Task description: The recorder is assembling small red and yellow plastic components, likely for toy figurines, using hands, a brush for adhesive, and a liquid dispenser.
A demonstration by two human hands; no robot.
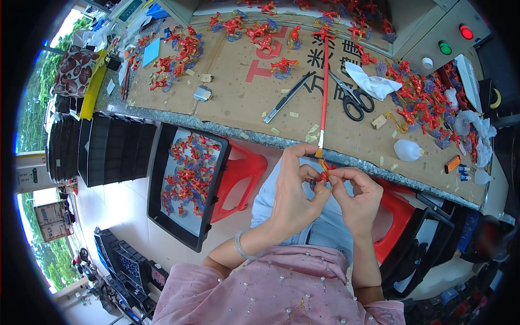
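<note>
At the table's near edge, both hands pinch a small red figurine [324,176] with yellow and blue parts, much of it hidden by fingers. My left hand [295,192] is closed on its left side, and my right hand [356,201] grips it from the right with thumb and forefinger. A thin red-handled paintbrush [325,103] points its bristles down toward the figurine. Its tip is beside my left forefinger; whether that finger holds it, I cannot tell. Beyond, on the cardboard, are a utility knife [288,98] and black-handled scissors [355,102].
Similar figurines lie in a heap [422,97] at right and a group [184,51] at left. A black tray [157,203] of them stands left of my lap, by a red stool [238,181]. A white squeeze bottle [407,150] and crumpled tissue [374,81] sit on the cardboard.
</note>
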